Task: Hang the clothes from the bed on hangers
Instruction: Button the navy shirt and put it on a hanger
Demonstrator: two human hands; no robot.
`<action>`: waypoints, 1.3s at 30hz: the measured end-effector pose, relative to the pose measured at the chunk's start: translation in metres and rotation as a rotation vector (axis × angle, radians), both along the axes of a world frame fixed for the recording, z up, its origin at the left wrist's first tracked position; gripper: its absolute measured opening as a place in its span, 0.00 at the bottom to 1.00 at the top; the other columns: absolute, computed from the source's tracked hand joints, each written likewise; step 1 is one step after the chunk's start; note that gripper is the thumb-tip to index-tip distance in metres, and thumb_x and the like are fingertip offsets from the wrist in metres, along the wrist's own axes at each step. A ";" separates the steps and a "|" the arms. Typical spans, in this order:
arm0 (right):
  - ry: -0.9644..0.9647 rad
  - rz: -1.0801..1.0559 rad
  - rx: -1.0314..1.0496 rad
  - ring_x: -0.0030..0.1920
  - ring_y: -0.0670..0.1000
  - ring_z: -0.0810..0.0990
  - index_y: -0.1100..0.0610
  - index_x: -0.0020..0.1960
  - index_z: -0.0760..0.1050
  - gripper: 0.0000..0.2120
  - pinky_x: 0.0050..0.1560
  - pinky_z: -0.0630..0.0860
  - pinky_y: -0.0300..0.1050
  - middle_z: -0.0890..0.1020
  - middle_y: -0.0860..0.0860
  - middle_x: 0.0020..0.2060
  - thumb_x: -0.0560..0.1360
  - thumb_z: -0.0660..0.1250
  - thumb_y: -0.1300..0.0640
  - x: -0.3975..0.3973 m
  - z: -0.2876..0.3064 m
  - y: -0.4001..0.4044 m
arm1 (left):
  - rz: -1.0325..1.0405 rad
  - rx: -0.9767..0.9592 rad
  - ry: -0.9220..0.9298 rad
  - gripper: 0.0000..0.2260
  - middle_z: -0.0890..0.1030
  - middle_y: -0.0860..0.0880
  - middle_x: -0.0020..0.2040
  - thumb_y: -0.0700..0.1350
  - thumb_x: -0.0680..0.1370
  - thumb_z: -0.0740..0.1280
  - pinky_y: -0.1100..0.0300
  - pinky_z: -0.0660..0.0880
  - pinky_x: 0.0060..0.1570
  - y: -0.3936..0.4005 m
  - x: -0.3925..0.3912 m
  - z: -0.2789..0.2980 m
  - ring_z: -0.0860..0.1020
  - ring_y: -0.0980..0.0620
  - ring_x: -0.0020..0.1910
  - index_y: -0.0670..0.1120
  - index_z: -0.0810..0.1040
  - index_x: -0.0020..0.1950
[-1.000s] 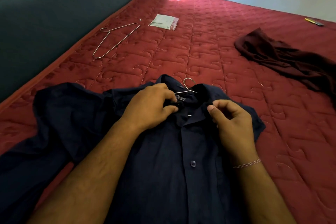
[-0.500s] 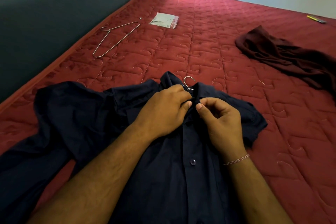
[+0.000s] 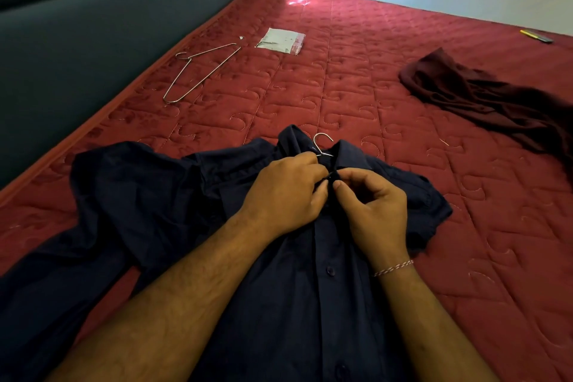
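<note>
A dark navy shirt [image 3: 173, 195] lies spread on the red mattress [image 3: 341, 96], front side up. The hook of a metal hanger [image 3: 322, 141] sticks out of its collar; the hanger's body is hidden inside the shirt. My left hand [image 3: 285, 195] and my right hand [image 3: 372, 205] meet just below the collar, both pinching the shirt's front placket at the top button. A second bare wire hanger [image 3: 198, 71] lies near the headboard. A maroon garment [image 3: 483, 102] lies crumpled at the right.
A grey padded headboard [image 3: 93, 25] runs along the left side. A small plastic packet [image 3: 280, 40] lies beyond the spare hanger. A small yellow and grey object [image 3: 536, 36] sits at the far right by the white wall.
My hands have closed together over the top of the placket below the collar; a second ago they were apart on either side of it. The collar has drawn shut around the hanger hook.
</note>
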State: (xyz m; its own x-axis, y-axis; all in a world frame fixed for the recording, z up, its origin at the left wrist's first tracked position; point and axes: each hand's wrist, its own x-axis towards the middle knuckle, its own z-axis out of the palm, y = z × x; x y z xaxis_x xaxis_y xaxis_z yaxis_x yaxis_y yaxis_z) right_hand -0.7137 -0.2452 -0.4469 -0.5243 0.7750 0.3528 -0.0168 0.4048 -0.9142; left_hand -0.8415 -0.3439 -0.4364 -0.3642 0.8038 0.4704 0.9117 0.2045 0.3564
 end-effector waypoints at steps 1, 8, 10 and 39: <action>-0.016 -0.006 0.036 0.44 0.44 0.85 0.59 0.50 0.85 0.08 0.47 0.78 0.33 0.87 0.47 0.43 0.74 0.75 0.68 0.000 -0.001 0.001 | 0.007 0.000 0.020 0.19 0.78 0.52 0.43 0.55 0.78 0.56 0.54 0.76 0.36 0.000 0.001 -0.001 0.79 0.50 0.39 0.47 0.83 0.46; -0.108 -0.034 0.404 0.44 0.44 0.82 0.52 0.53 0.85 0.13 0.45 0.76 0.34 0.82 0.45 0.46 0.71 0.77 0.65 -0.003 -0.007 0.007 | 0.062 0.045 0.044 0.16 0.77 0.51 0.41 0.54 0.78 0.59 0.55 0.75 0.33 0.004 0.002 -0.011 0.79 0.48 0.37 0.46 0.81 0.42; -0.109 -0.032 0.449 0.47 0.43 0.82 0.53 0.54 0.86 0.14 0.45 0.75 0.34 0.82 0.45 0.48 0.71 0.76 0.66 -0.003 -0.008 0.008 | 0.059 0.066 0.018 0.14 0.77 0.51 0.40 0.53 0.78 0.61 0.55 0.74 0.33 0.004 0.000 -0.012 0.79 0.48 0.36 0.46 0.81 0.42; -0.138 0.027 0.734 0.46 0.51 0.85 0.59 0.51 0.83 0.08 0.46 0.82 0.51 0.86 0.51 0.48 0.73 0.76 0.63 -0.008 -0.016 0.015 | -0.074 0.075 -0.495 0.02 0.84 0.57 0.43 0.42 0.74 0.78 0.59 0.78 0.54 -0.001 -0.027 -0.005 0.83 0.60 0.46 0.48 0.87 0.45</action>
